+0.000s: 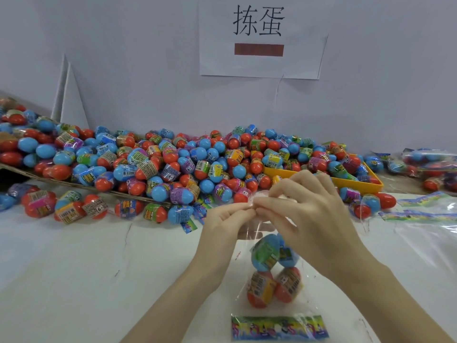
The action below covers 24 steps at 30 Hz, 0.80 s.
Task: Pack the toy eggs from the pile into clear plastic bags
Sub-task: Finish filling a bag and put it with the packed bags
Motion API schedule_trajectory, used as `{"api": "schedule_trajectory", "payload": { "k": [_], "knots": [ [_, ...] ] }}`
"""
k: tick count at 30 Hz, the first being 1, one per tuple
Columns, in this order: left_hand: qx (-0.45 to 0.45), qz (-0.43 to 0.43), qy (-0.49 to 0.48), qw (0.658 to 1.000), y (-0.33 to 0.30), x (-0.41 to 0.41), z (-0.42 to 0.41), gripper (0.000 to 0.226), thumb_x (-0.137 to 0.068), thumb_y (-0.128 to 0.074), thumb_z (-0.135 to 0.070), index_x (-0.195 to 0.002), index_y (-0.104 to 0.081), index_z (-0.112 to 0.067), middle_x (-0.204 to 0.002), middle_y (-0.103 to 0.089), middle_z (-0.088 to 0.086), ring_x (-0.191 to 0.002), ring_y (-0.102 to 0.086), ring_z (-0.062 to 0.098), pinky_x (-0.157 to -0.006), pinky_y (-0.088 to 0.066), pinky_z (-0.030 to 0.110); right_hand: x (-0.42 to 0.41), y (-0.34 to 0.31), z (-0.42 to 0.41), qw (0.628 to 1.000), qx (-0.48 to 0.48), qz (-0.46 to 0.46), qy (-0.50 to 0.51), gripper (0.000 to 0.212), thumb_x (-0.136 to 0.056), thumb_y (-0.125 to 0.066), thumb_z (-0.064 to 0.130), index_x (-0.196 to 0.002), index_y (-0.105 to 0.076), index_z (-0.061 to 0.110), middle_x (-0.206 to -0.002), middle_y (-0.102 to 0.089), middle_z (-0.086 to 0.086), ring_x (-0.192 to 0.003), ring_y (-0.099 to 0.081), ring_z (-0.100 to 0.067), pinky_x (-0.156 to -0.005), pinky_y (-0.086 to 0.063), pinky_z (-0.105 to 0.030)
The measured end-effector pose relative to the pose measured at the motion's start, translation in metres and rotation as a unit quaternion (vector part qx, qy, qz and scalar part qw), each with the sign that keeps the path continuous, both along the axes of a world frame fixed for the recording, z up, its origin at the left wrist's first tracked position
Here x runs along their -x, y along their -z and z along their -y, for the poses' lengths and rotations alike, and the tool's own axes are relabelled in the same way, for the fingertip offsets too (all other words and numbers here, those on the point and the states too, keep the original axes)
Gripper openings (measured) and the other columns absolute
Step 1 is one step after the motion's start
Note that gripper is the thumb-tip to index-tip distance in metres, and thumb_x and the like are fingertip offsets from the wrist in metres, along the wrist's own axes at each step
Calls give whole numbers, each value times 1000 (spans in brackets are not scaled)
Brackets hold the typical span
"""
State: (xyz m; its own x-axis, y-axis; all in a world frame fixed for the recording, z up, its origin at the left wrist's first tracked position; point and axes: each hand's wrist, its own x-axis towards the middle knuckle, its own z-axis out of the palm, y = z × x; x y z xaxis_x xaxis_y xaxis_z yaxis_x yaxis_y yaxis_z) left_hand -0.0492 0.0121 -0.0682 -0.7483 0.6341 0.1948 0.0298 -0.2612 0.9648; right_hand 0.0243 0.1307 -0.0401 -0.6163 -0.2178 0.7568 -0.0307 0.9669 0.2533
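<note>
A large pile of red-and-blue toy eggs (158, 162) with printed wrappers stretches across the back of the white table. In front of me lies a clear plastic bag (304, 288) with a colourful printed header strip (279, 328) at its near end. Several eggs (272, 271) sit inside it. My left hand (222, 226) and my right hand (309, 209) meet above the bag, and both pinch its open far edge between fingertips and thumbs.
A yellow tray (356, 183) holding eggs stands at the back right. Filled bags (430, 167) lie at the far right, with flat empty bags (425, 214) in front of them. A cardboard sheet (74, 184) slopes under the pile. A paper sign (259, 38) hangs on the wall.
</note>
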Motion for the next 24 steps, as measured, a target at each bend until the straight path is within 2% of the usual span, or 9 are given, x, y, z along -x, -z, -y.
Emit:
{"api": "schedule_trajectory", "payload": {
  "k": [5, 8, 11, 14, 17, 19, 21, 24],
  "knots": [
    [20, -37, -15, 999, 2, 2, -1, 51, -90, -45, 1, -58, -74, -25, -59, -69, -4, -60, -65, 4, -61, -55, 19, 1, 0, 2, 998, -62, 25, 1, 30, -87, -48, 21, -71, -71, 14, -68, -63, 1, -63, -57, -20, -58, -44, -30],
    [28, -83, -33, 996, 5, 2, 0, 45, -91, -44, 2, -62, -71, -21, -59, -68, -7, -61, -64, 1, -61, -53, 18, 2, 0, 2, 998, -34, 44, -26, 33, -87, -45, 21, -69, -71, 12, -67, -62, 0, -59, -57, -19, -56, -47, -28],
    [38, -139, -40, 989, 7, 0, 0, 28, -87, -46, -14, -72, -69, -9, -62, -68, -8, -65, -64, 1, -63, -53, 22, 2, 0, 1, 997, -3, 60, -41, 34, -87, -44, 23, -69, -71, 12, -67, -62, -1, -59, -58, -20, -55, -51, -32],
    [43, -166, -55, 984, 9, -1, -1, 33, -79, -43, -22, -75, -68, -2, -64, -67, -4, -65, -63, 6, -65, -55, 27, 3, 1, 2, 998, -5, 56, -34, 34, -87, -44, 20, -67, -69, 10, -65, -62, -2, -58, -59, -20, -52, -52, -34],
    [52, -220, -84, 970, 9, -2, -1, 36, -81, -43, -25, -75, -65, 3, -65, -62, 15, -65, -56, 27, -65, -51, 46, 3, 1, 2, 998, -10, 47, -36, 33, -86, -45, 18, -65, -68, 9, -64, -62, -3, -56, -59, -19, -51, -51, -34],
    [54, -252, -95, 962, 9, -3, 0, 42, -82, -44, -33, -74, -64, 3, -64, -57, 21, -64, -51, 34, -62, -46, 51, 2, 1, 3, 998, -11, 42, -38, 33, -86, -46, 17, -64, -68, 8, -63, -61, -3, -54, -59, -19, -49, -51, -33],
    [62, -286, -102, 951, 10, -3, 1, 49, -80, -38, -42, -73, -63, 0, -61, -56, 19, -60, -49, 33, -58, -43, 50, 2, 2, 3, 999, -12, 36, -37, 32, -86, -46, 16, -63, -67, 8, -62, -60, -3, -52, -58, -18, -48, -50, -33],
    [70, -304, -108, 944, 12, -2, 1, 48, -81, -35, -42, -73, -64, -6, -59, -56, 13, -56, -49, 27, -55, -41, 48, 2, 2, 4, 999, -15, 24, -32, 32, -86, -46, 16, -62, -66, 8, -61, -59, -3, -49, -56, -17, -46, -48, -31]
  ]
}}
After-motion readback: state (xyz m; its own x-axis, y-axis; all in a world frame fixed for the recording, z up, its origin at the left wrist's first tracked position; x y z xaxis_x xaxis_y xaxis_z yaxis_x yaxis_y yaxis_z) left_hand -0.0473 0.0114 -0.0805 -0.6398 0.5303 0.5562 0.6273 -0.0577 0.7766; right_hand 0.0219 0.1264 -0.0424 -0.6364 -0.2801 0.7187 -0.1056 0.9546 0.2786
